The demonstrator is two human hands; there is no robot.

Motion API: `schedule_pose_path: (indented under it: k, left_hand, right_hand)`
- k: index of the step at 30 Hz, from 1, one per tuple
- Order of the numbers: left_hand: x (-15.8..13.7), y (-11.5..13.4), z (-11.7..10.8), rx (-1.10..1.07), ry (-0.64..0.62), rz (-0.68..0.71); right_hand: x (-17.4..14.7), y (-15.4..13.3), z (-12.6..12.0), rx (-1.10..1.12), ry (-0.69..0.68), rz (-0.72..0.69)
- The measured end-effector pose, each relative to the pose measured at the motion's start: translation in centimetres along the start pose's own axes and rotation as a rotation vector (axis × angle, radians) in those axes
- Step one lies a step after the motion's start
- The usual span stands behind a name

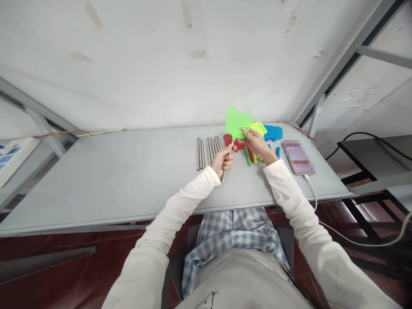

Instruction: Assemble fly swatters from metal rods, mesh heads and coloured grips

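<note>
My left hand [222, 159] is wrapped round a thin metal rod [224, 175], its upper end meeting the neck of a green fly swatter head [237, 122]. The fingers of my right hand [255, 142] pinch the lower right part of that green head. Behind and beside my hands lie a red swatter head [228, 139], a yellow one [259, 127] and blue ones [273, 132]. Several coloured handles, among them a green handle [247, 156] and a blue handle [278, 152], lie below my right hand, which partly covers them. More metal rods [210, 148] lie side by side, left of my left hand.
A phone [298, 158] with a white cable [311, 189] lies on the right of the grey table [128, 176]. A wall [154, 86] rises along the back edge. Metal frame posts stand at both sides, and a dark stool [376, 156] is at the right.
</note>
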State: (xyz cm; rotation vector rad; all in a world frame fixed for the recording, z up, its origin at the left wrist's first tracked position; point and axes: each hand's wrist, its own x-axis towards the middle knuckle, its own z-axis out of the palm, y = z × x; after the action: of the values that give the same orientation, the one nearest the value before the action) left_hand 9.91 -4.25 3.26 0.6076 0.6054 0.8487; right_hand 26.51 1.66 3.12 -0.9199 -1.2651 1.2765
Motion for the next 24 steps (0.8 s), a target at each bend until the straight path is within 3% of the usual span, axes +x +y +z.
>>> schedule_pose_path:
  k: [2,5,7,10,14,17,24]
  left_hand:
    - [-0.2,0.3,0.3,-0.045,-0.021,0.072]
    - [-0.5,1.1,0.8,-0.113,0.019,0.234]
    - [-0.7,1.7,0.9,-0.153,0.070,0.326]
    - [-0.9,2.5,0.8,-0.225,0.158,0.425]
    - [-1.2,3.2,0.5,-0.316,0.278,0.548]
    - [-1.4,3.4,0.3,-0.398,0.274,0.602]
    - [-1.6,3.6,0.0,-0.384,0.288,0.622]
  right_hand:
    - [-0.9,-0.1,-0.9,-0.263,0.019,-0.089]
    - [-3.1,0.4,-1.6,-0.855,0.089,-0.192]
    - [-4.7,1.0,-1.4,-1.222,0.103,-0.171]
    - [-6.5,1.5,-0.5,-1.525,0.138,-0.104]
    - [-7.3,1.4,0.7,-1.629,0.183,-0.027]
    - [-7.3,1.4,1.0,-1.607,0.139,0.003]
    - [-7.4,2.3,0.0,-1.329,-0.106,-0.240]
